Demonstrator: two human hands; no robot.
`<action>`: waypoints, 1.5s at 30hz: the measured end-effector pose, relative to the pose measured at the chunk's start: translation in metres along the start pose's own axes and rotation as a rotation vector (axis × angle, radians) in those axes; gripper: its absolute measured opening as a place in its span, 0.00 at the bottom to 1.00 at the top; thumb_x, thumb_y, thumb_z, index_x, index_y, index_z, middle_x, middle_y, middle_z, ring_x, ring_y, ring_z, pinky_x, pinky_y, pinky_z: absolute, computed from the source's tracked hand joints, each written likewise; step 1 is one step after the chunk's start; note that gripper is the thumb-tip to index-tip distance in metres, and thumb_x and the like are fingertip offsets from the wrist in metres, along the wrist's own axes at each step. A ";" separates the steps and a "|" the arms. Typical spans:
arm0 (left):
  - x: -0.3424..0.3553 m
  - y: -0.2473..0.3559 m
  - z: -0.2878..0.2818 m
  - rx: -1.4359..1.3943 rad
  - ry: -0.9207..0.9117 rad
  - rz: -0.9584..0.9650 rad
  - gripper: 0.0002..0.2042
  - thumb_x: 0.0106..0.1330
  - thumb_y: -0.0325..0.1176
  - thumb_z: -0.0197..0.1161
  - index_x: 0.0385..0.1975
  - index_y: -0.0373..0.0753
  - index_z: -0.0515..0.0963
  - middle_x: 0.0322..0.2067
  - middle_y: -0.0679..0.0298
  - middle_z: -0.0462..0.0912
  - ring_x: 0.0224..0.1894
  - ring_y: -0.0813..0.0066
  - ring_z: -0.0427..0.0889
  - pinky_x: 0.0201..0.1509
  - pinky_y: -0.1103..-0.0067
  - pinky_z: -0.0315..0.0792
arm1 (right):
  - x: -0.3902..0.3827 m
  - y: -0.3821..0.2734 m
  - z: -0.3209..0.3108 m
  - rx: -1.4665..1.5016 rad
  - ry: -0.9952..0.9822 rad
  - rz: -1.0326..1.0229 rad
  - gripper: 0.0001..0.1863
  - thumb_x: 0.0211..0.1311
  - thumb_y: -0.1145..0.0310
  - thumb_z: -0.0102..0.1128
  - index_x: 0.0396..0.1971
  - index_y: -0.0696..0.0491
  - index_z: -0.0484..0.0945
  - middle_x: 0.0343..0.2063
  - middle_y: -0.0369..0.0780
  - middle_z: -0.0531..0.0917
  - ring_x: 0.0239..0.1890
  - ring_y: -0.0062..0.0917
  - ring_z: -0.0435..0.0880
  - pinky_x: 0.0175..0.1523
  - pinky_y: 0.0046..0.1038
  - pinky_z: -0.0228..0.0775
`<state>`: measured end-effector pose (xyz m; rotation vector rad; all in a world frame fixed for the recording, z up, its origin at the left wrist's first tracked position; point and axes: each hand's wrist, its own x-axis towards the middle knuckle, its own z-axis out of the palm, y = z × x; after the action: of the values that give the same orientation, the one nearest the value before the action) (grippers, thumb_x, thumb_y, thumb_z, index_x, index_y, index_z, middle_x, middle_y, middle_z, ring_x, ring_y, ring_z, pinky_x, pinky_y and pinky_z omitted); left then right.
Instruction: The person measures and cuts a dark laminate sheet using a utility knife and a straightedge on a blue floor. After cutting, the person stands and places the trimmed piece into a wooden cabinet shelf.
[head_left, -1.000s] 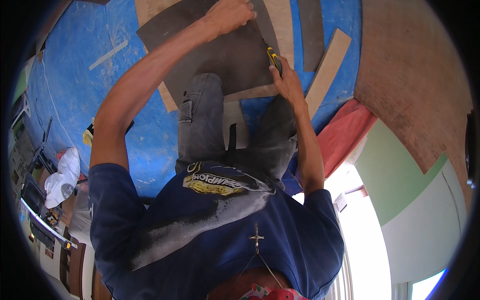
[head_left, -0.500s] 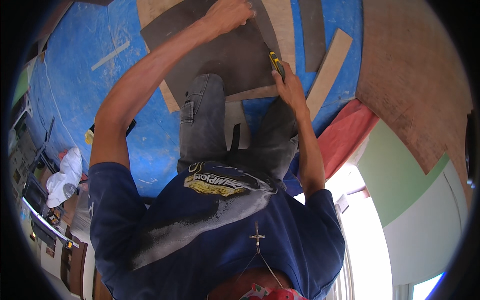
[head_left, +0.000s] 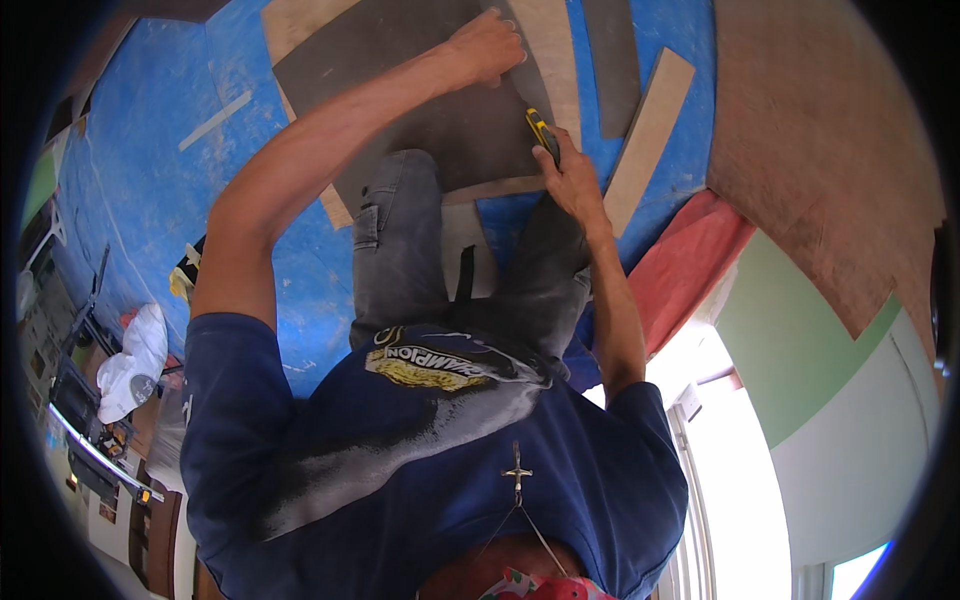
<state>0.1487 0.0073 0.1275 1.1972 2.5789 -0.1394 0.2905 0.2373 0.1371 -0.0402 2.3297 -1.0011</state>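
A yellow-and-black utility knife (head_left: 541, 133) is in my right hand (head_left: 573, 182), its tip at the right part of a dark brown sheet (head_left: 465, 135). My fingers wrap round its handle. My left hand (head_left: 487, 46) lies farther off on the same sheet, near its right edge, with fingers curled down. Whether anything is under those fingers I cannot make out. The sheet rests on a light wooden board (head_left: 562, 60), which shows along its sides. My left knee (head_left: 405, 180) comes up to the sheet's near edge.
A blue tarp (head_left: 240, 130) covers the floor. To the right lie a dark strip (head_left: 612, 70) and a wooden plank (head_left: 650, 140). Beyond them are red cloth (head_left: 690, 260) and a large brown panel (head_left: 800, 150). A white bag (head_left: 135, 365) is at far left.
My left hand has come nearer along the sheet's right side. The utility knife in my right hand has shifted slightly to the left in view. The whole view has moved a little.
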 end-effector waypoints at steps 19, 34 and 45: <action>-0.018 0.006 0.007 -0.068 -0.095 -0.030 0.13 0.61 0.41 0.70 0.44 0.47 0.85 0.42 0.68 0.86 0.55 0.70 0.80 0.60 0.68 0.70 | -0.012 0.030 0.006 -0.089 -0.071 0.051 0.24 0.71 0.58 0.57 0.60 0.54 0.72 0.28 0.57 0.83 0.35 0.54 0.84 0.41 0.46 0.72; -0.021 0.001 0.006 -0.064 -0.060 -0.033 0.14 0.59 0.48 0.69 0.40 0.49 0.86 0.41 0.68 0.87 0.51 0.69 0.81 0.59 0.65 0.66 | -0.051 0.035 -0.016 -0.042 -0.150 0.139 0.24 0.71 0.58 0.56 0.62 0.53 0.72 0.19 0.48 0.79 0.22 0.35 0.83 0.35 0.37 0.73; -0.026 0.008 -0.004 -0.107 -0.105 -0.130 0.14 0.61 0.43 0.71 0.44 0.46 0.86 0.43 0.69 0.86 0.58 0.69 0.79 0.62 0.70 0.69 | -0.069 0.033 -0.028 -0.040 -0.194 0.170 0.22 0.71 0.57 0.56 0.60 0.51 0.73 0.16 0.44 0.78 0.17 0.31 0.81 0.31 0.35 0.73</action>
<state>0.1697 -0.0057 0.1391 0.9600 2.5370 -0.0883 0.3387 0.2967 0.1659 0.0426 2.1365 -0.8281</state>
